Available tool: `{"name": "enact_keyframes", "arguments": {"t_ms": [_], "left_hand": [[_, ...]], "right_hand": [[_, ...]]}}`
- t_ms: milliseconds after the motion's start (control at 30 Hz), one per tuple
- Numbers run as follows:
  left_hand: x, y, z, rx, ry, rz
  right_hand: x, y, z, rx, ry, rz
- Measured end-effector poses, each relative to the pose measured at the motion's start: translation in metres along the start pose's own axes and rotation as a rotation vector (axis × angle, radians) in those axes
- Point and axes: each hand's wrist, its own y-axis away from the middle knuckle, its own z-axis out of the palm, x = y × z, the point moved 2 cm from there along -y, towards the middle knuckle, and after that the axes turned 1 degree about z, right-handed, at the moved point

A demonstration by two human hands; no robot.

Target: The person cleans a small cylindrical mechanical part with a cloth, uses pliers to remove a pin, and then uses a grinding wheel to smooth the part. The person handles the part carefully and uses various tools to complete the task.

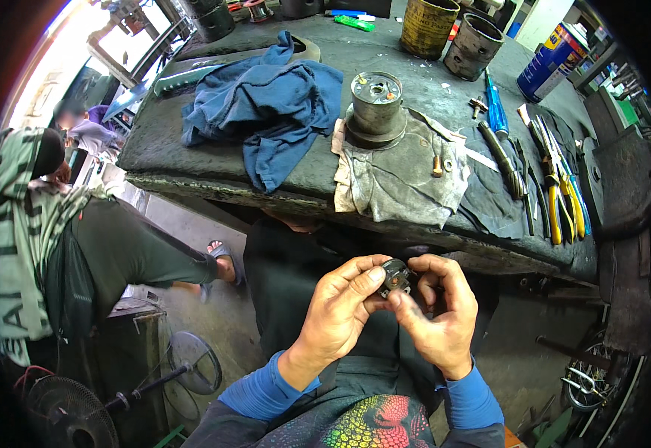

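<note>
Over my lap, in front of the bench, I hold a small dark round metal part (396,275) between both hands. My left hand (340,302) pinches its left side with thumb and forefinger. The thumb of my right hand (443,310) presses its lower edge, with the fingers curled at its right. What kind of part it is I cannot make out. Beyond my hands, a grey metal cylindrical housing (376,112) with a flanged base stands upright on a stained cloth (400,179). A brass-coloured bolt (437,166) lies on that cloth.
Pliers (557,190), a blue-handled screwdriver (496,108) and a spray can (553,61) are at the bench's right. A blue rag (262,101) hangs over its front edge. Tins (428,28) stand at the back. Another person (101,246) sits at left, near a fan (72,411).
</note>
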Motion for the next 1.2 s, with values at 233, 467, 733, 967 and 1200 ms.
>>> {"name": "enact_keyframes", "arguments": {"t_ms": [233,467,733,967,1200], "left_hand": [[0.000,0.001,0.002,0.013,-0.053,-0.022],[0.011,0.006,-0.003,-0.042,-0.166,-0.047],[0.009,0.010,0.000,0.035,-0.454,0.133],[0.018,0.010,-0.008,0.027,-0.276,0.281],[0.039,0.019,0.000,-0.040,-0.190,0.376]], "right_hand": [[0.000,-0.009,-0.003,-0.038,0.295,-0.232],[0.006,-0.008,-0.006,-0.055,0.101,-0.117],[0.011,-0.004,-0.005,-0.092,0.009,-0.106],[-0.012,-0.020,-0.027,0.031,0.142,-0.162],[-0.063,-0.097,-0.012,0.032,0.581,-0.520]]}}
